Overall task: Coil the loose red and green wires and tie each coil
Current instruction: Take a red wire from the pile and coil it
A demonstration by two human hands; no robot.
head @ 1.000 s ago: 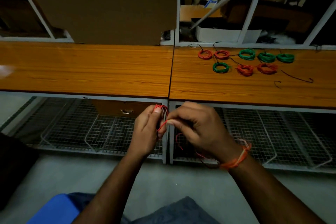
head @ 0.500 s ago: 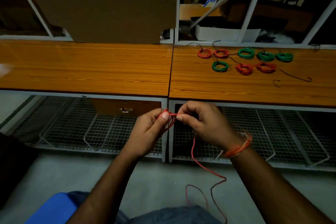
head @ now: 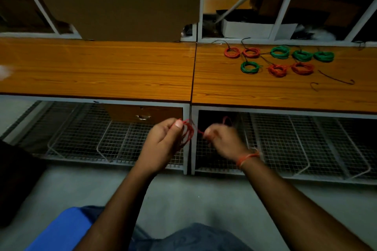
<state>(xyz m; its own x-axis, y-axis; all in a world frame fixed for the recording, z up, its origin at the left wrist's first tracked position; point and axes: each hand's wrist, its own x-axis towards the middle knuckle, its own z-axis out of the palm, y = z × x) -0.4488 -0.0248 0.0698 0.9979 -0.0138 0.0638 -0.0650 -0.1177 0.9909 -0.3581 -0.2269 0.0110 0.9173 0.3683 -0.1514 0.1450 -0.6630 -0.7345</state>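
While the left hand (head: 163,140) pinches a small red coil (head: 188,132) between thumb and fingers, the coil hangs in the air below the front edge of the bench (head: 98,67), in front of the white frame post. Several loops show beside the thumbnail. A short run of red wire (head: 201,132) leads from the coil across to the right hand (head: 223,141). That hand is motion-blurred; its fingers are curled and appear to hold the wire, with a faint red loop just above the knuckles. An orange band (head: 247,158) sits on the right wrist.

On the right half of the bench, near the back, eight finished coils lie in two rows. Back row, left to right: two red coils (head: 241,52), then three green coils (head: 302,55). Front row: one green coil (head: 250,67), then two red ones (head: 289,69). Neighbouring coils lie close, some touching. Dark thin ties trail from several coils. Two loose dark wire pieces (head: 336,77) lie to the right of the front row, apart from the coils.

Under the bench, wire-mesh baskets (head: 126,142) run along both sides; their contents cannot be made out. A wooden drawer (head: 142,113) with a metal pull sits closed under the left half. Behind the bench, a brown board (head: 122,2) stands against a white shelf frame (head: 289,6), whose compartments hold dim boxes, too dark to identify.
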